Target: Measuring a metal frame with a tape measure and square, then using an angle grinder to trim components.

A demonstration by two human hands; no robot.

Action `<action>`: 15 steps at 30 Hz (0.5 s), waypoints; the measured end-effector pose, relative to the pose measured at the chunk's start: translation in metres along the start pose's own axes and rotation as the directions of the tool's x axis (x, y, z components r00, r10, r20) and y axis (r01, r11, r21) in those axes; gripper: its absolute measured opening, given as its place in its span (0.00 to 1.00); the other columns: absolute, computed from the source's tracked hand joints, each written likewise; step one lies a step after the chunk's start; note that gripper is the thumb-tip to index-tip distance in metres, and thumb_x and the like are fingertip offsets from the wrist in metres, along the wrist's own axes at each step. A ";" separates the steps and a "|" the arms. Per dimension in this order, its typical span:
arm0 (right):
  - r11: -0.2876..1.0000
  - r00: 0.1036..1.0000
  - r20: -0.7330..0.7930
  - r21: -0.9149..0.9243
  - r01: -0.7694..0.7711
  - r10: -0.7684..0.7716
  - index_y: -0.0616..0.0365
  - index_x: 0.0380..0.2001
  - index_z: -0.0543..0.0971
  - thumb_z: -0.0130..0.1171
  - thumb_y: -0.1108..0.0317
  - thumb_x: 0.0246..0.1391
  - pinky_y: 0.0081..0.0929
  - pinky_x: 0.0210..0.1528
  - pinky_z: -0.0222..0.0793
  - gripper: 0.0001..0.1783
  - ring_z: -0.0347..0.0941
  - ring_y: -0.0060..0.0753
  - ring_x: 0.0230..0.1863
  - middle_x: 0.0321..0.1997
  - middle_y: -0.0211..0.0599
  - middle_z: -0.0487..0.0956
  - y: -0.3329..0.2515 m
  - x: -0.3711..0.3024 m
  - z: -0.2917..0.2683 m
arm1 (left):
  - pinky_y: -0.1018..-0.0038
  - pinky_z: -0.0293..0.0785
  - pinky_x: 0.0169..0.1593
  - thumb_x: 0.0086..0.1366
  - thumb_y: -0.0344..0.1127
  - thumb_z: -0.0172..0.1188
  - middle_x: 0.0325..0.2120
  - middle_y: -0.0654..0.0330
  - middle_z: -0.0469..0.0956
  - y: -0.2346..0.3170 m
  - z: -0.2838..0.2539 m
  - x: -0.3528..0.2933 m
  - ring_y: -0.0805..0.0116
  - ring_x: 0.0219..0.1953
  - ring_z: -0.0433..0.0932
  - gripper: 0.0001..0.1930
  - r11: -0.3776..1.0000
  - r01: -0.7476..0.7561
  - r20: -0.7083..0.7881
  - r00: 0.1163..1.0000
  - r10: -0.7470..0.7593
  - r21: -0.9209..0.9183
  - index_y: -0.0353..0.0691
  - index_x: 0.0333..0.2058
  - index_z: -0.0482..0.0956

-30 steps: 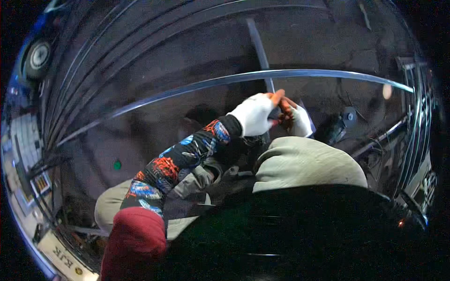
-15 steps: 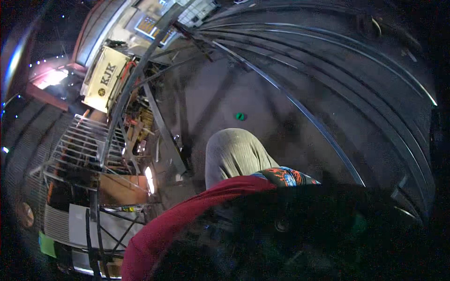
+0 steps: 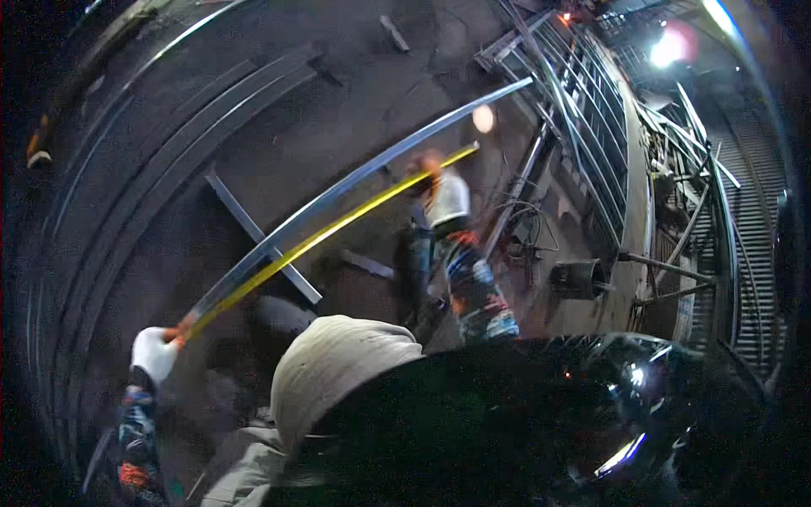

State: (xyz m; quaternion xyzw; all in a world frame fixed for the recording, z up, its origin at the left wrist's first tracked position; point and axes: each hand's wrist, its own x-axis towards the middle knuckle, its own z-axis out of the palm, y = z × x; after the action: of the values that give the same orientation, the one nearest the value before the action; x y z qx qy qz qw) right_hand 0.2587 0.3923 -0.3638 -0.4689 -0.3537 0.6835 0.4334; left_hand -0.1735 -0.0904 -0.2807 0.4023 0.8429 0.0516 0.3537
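A long yellow strip, which looks like a tape measure blade (image 3: 338,224), is stretched between my two hands. Beside it, running nearly parallel, lies a long grey metal bar (image 3: 363,173). My left hand (image 3: 155,353), in a white glove with orange fingertips, pinches the strip's near left end, right by the end of the bar. My right hand (image 3: 443,194), gloved alike and somewhat blurred, closes on the strip near its far end, with a short length sticking out past the fingers. Any tape case is not visible.
A short metal piece (image 3: 296,279) lies crosswise under the bar. Long bars (image 3: 211,127) rest on the floor at left. At right stand a welded metal frame (image 3: 583,110), a dark bucket (image 3: 577,279) and stacked metal lengths (image 3: 676,135). A bright light (image 3: 667,49) glares far right.
The view has swung to another part of the floor. My gloved hands, out of sight before, now show with the yellow strip held along the bar.
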 end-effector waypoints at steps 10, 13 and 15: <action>0.894 0.870 0.234 0.004 -0.448 0.435 0.65 0.49 0.85 0.63 0.64 0.67 0.34 0.44 0.83 0.15 0.83 0.37 0.35 0.40 0.43 0.86 0.047 -0.111 0.090 | 0.54 0.80 0.41 0.68 0.49 0.61 0.29 0.45 0.85 0.224 0.059 0.057 0.44 0.36 0.86 0.16 0.992 -0.123 -0.203 0.971 0.127 0.031 0.45 0.38 0.91; 0.952 0.953 0.166 0.133 -0.276 0.253 0.62 0.42 0.86 0.65 0.67 0.63 0.38 0.39 0.82 0.10 0.82 0.41 0.32 0.36 0.43 0.86 0.046 0.003 0.014 | 0.56 0.81 0.41 0.67 0.48 0.63 0.31 0.43 0.85 0.190 0.041 0.042 0.44 0.36 0.86 0.16 0.995 -0.089 -0.142 0.986 0.083 -0.041 0.42 0.39 0.91; 0.984 0.982 0.066 0.006 -0.178 0.177 0.61 0.39 0.85 0.65 0.67 0.62 0.41 0.40 0.82 0.09 0.83 0.43 0.34 0.35 0.41 0.85 0.013 0.040 0.023 | 0.60 0.79 0.36 0.65 0.44 0.66 0.26 0.42 0.84 0.092 0.035 0.007 0.49 0.30 0.87 0.14 0.999 -0.046 -0.137 0.990 0.045 -0.004 0.39 0.38 0.91</action>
State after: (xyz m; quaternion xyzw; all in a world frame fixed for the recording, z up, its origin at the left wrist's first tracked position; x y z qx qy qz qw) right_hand 0.2262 0.4228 -0.3814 -0.4736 -0.3203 0.7364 0.3617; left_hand -0.0952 -0.0300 -0.2766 0.4156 0.8555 0.0902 0.2953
